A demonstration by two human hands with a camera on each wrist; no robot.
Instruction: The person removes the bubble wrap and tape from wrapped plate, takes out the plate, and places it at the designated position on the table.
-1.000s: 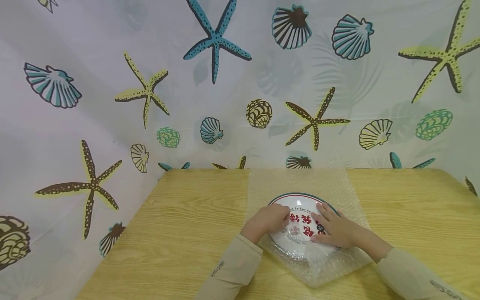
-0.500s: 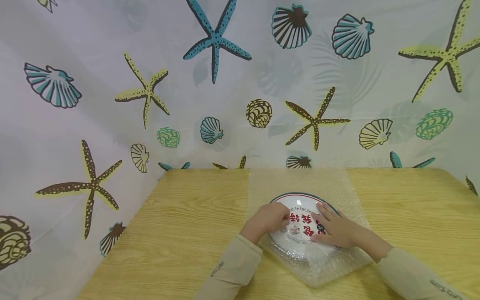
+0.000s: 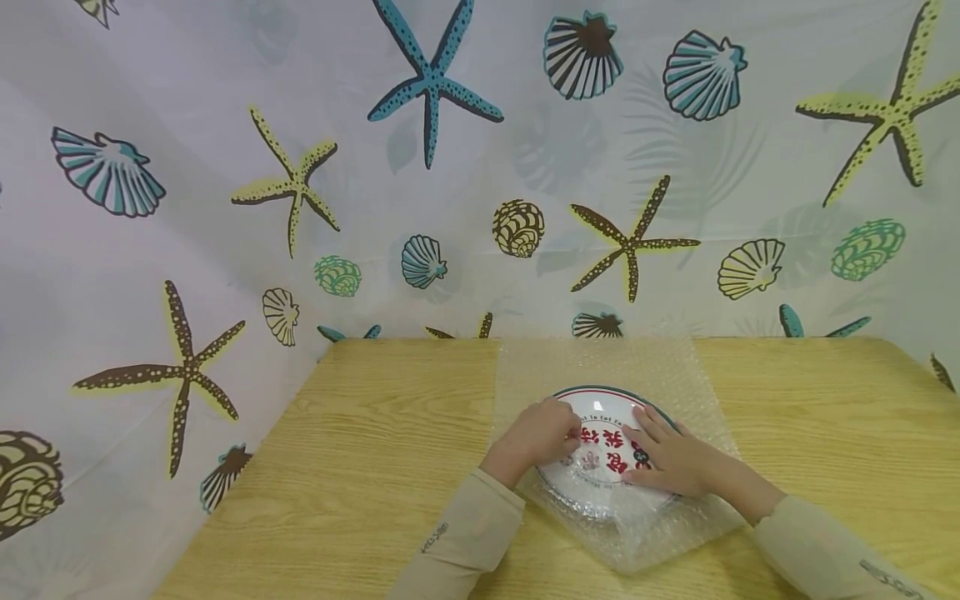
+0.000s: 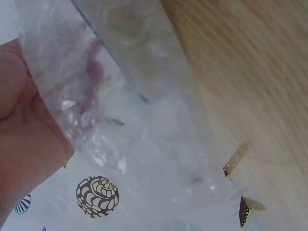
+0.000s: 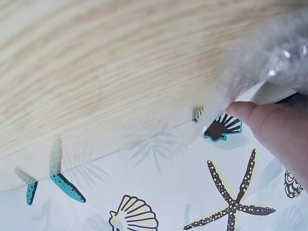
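A round white plate (image 3: 600,402) with red characters and a green-and-red rim lies on a sheet of bubble wrap (image 3: 611,358). A folded part of the wrap covers the plate's near side. My left hand (image 3: 534,439), fingers curled, pinches the wrap at the plate's left; its fingertips are partly hidden. My right hand (image 3: 681,460) rests with spread fingers on the plate's right side and the wrap. Clear bubble wrap (image 4: 149,130) fills the middle of the left wrist view beside the left hand (image 4: 26,130). Part of the right hand (image 5: 284,130) shows in the right wrist view.
The wood-grain table (image 3: 360,467) extends on both sides of the wrap. Behind it hangs a white curtain (image 3: 465,183) printed with starfish and shells. The wrap reaches the table's back edge.
My left hand has shifted slightly, its knuckles a little up and covering more of the plate's left rim. The right hand and the plate stay where they were.
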